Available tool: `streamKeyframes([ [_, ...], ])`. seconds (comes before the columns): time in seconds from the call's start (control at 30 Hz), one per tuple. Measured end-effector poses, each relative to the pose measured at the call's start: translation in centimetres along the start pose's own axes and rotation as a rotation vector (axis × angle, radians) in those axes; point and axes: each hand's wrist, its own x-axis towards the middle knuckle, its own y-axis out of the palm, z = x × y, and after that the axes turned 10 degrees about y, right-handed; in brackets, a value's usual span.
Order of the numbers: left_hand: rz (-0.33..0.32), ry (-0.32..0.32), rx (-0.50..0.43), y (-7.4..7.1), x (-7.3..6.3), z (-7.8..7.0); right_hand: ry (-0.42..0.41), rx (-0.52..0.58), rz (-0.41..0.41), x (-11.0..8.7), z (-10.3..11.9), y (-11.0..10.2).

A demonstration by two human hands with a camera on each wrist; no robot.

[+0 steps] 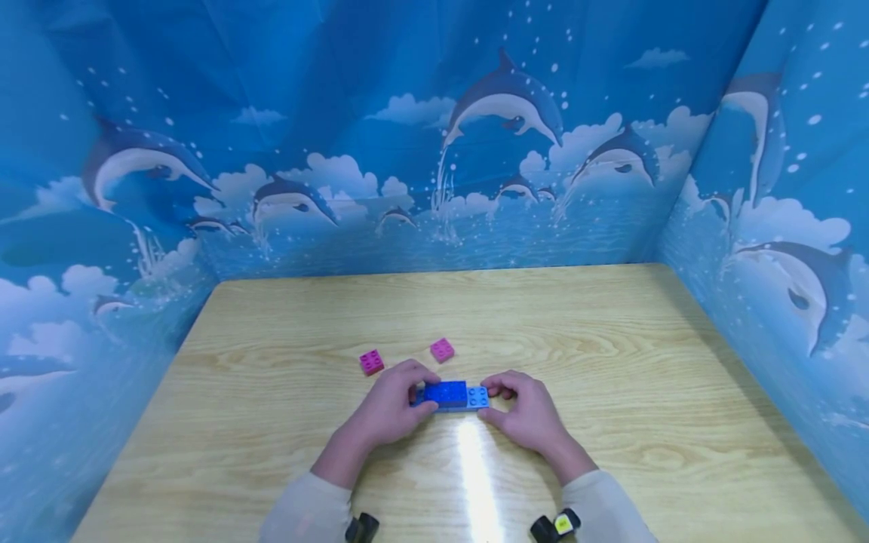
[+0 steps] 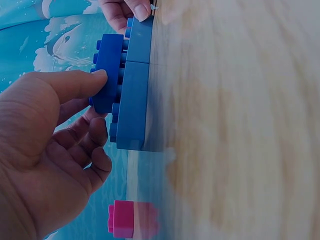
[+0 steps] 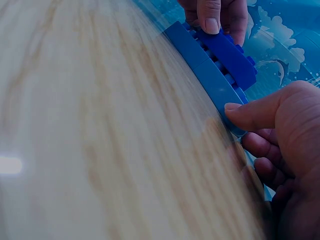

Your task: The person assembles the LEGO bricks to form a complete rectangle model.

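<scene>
Two lighter blue toy bricks lie end to end on the table, the right one [image 1: 478,397] and the left one [image 2: 132,107]. Across their joint sits a dark blue brick [image 1: 446,393], level with them. In the left wrist view, studs show in a narrow gap beneath it. My left hand [image 1: 392,405] pinches the dark blue brick between thumb and fingers near its left end. At the other side, my right hand [image 1: 528,413] pinches the outer end of the right lighter blue brick, thumb on the near face.
Two small pink bricks stand behind the blue ones, a darker one [image 1: 371,362] to the left and a lighter one [image 1: 442,350] nearer the middle. A dolphin-printed curtain [image 1: 421,249] borders the wooden table [image 1: 597,339] at the back and sides.
</scene>
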Motion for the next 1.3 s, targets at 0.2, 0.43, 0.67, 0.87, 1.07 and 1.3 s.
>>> streamKeyframes([
  [0.2,0.013,-0.008,0.003,0.0,0.1,0.1,0.003,0.002,0.003,0.0,0.0,0.0],
  [0.43,0.032,-0.006,0.017,0.0,0.2,0.1,0.006,0.001,0.003,0.0,0.0,0.0],
  [0.67,0.035,-0.011,0.007,0.0,0.2,0.2,0.008,-0.008,-0.003,0.1,0.0,0.1],
  [0.87,0.036,0.001,0.003,0.0,0.2,0.2,-0.020,-0.012,-0.013,0.1,-0.1,0.0],
  [1.07,0.033,0.019,0.003,0.0,0.1,0.3,-0.067,0.026,-0.025,0.1,0.1,0.0],
  [1.3,0.031,0.031,0.007,0.0,0.2,0.5,-0.151,0.057,0.048,0.7,1.5,0.0],
])
